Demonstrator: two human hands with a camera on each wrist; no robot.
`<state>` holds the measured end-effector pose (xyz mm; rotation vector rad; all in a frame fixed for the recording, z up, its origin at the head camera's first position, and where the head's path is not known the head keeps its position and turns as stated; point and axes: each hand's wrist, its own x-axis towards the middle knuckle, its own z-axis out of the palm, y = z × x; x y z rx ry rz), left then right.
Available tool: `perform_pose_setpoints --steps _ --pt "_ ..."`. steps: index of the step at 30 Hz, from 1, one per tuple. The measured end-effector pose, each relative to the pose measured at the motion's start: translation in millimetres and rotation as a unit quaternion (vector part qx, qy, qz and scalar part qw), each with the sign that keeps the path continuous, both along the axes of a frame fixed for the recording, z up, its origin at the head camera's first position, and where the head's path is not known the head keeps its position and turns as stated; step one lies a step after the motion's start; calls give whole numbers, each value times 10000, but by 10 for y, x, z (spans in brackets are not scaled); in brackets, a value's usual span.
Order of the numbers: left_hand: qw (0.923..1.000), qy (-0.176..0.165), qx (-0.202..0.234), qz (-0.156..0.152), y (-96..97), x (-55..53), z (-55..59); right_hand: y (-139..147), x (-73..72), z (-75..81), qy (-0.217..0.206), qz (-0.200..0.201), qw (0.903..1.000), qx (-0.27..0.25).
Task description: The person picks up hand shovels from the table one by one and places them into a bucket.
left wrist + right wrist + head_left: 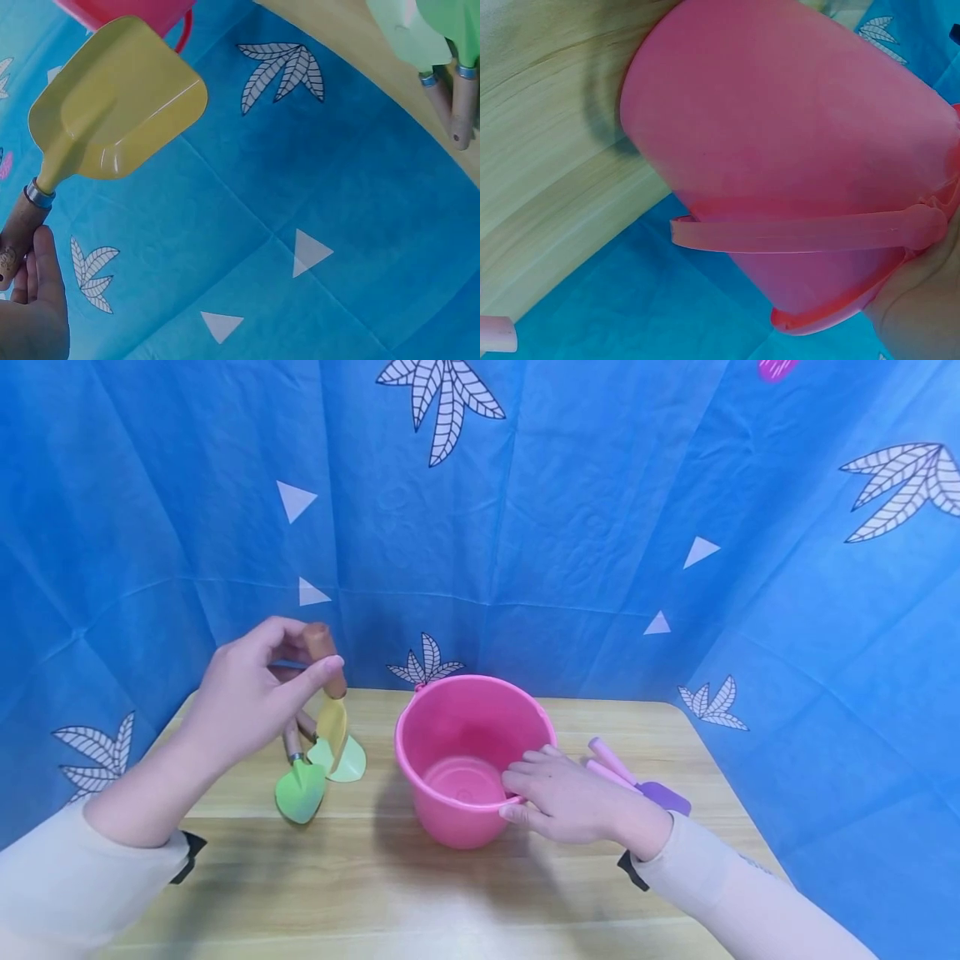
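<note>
My left hand (243, 689) pinches the brown wooden handle of a yellow toy shovel (116, 101) between thumb and fingers. In the head view the shovel hangs blade down, its blade overlapping a pale green shovel (351, 762). A brighter green trowel (300, 792) lies beside that one on the left of the table. My right hand (566, 797) grips the near right rim of a pink bucket (457, 827), fingers over the inside and thumb outside. The bucket's inner floor shows bare. In the right wrist view its pink handle (802, 231) hangs along the outer wall.
Right of the bucket, partly behind my right forearm, lie a purple-bladed shovel (666, 797) and a second pink handle (611, 774). A blue patterned cloth (585, 543) rises behind and beside the wooden table (420, 910).
</note>
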<state>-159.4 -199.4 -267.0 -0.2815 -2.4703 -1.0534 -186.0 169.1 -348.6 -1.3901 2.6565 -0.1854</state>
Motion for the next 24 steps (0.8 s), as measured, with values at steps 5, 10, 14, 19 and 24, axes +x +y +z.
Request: perform_pose_setpoints --steps 5,10,14,19,24 --pt "10000 36 26 -39 36 1 73 -12 4 9 -11 -9 10000 3" --pt "9997 201 67 -125 79 -23 135 -22 13 14 -11 -11 10000 -10" --pt "9990 360 156 -214 132 -44 183 -25 17 10 9 -5 10000 -13" --pt "9987 417 196 -240 194 -60 238 -29 21 4 45 -1 10000 -18" --pt "9984 445 258 -241 252 -82 296 -27 25 -1 86 24 10000 -32"
